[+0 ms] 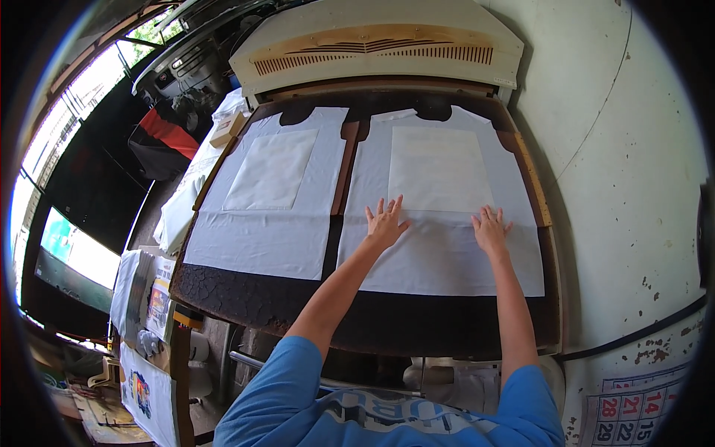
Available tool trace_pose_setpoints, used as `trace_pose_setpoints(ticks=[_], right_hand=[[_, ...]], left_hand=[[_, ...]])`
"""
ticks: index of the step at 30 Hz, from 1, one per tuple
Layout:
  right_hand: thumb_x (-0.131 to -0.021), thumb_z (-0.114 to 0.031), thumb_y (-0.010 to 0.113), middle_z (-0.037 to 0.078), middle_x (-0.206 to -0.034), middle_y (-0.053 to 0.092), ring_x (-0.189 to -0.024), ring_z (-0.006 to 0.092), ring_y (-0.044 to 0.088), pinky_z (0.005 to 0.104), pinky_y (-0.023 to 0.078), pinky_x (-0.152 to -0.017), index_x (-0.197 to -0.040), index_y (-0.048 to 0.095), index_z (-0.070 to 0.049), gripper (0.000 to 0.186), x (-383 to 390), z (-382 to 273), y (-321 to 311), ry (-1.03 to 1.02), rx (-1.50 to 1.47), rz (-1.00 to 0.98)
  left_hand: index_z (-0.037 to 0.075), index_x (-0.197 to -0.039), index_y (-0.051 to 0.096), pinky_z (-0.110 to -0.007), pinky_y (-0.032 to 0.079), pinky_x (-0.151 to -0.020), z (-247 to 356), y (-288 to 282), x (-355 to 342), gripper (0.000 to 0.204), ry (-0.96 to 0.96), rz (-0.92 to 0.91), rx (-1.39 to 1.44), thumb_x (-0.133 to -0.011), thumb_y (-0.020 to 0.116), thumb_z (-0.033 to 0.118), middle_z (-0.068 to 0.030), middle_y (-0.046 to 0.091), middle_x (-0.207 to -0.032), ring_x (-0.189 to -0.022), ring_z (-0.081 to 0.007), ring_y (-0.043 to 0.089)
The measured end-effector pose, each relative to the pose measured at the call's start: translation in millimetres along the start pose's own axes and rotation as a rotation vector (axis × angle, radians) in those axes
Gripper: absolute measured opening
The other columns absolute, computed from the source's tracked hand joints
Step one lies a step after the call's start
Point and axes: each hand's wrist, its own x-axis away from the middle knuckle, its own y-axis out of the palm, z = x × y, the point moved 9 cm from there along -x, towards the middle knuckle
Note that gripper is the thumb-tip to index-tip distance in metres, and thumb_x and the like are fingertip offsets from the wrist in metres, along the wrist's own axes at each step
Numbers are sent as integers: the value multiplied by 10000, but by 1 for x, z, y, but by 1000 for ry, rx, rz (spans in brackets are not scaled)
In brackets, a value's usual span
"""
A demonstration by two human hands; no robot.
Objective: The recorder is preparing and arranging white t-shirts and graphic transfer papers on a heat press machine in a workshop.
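Two white sleeveless garment panels lie flat side by side on a dark press bed [253, 302]. On the right panel [447, 253] rests a white rectangular sheet of paper [438, 167]. My left hand [385, 225] lies at that sheet's lower left corner with its fingers spread. Near the lower right corner, my right hand [491, 229] is also spread on the fabric. Neither hand grips anything. The left panel [257, 242] bears a similar paper sheet [270, 170], apart from both hands.
A large cream machine hood [380, 48] with vents stands behind the bed. Stacked printed sheets [145, 294] and white cloth [182, 208] sit at the left. A small box [227, 130] is by the bed's left edge. A peeling white wall [625, 194] rises close at right.
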Motion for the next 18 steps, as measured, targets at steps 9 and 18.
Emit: trace_pose_setpoints(ticks=[9, 18], right_hand=[[-889, -396, 355, 42, -1390, 252, -1303, 298, 132, 582, 83, -1001, -1293, 335, -76, 516, 18, -13, -16, -42, -6, 132], [-876, -260, 443, 101, -1304, 377, -1256, 308, 252, 534, 182, -982, -1169, 471, -47, 363, 120, -96, -14, -192, -166, 306]], left_hand=[[141, -1365, 167, -604, 124, -974, -3, -29, 30, 691, 47, 158, 85, -818, 516, 381, -128, 262, -1378, -1290, -339, 168], [100, -1283, 344, -481, 206, -991, -68, -96, 202, 509, 132, 338, 154, -826, 530, 225, -118, 289, -1357, -1276, -275, 233]])
